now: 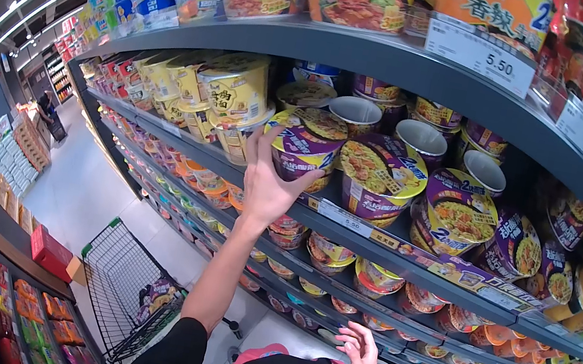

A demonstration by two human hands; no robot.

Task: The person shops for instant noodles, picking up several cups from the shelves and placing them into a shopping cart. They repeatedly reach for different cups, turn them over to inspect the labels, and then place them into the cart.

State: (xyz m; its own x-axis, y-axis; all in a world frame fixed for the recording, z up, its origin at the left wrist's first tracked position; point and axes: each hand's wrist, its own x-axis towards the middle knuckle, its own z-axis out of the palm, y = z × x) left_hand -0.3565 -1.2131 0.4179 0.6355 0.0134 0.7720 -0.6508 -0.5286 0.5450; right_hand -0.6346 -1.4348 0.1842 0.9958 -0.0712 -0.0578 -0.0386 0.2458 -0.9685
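Observation:
My left hand reaches to the shelf and grips a purple and yellow instant noodle bowl, fingers on its left side and thumb at its lower right. The bowl sits at the shelf's front, slightly tilted. Right beside it stands a matching noodle bowl, with another purple bowl further right. Pale yellow noodle tubs are stacked just left of the held bowl. My right hand hangs low in front of my body, fingers loosely apart, holding nothing.
A price-tag strip runs along the shelf edge. The upper shelf overhangs the bowls. White bowls sit behind the front row. A green-edged shopping cart with packets inside stands at lower left in the aisle.

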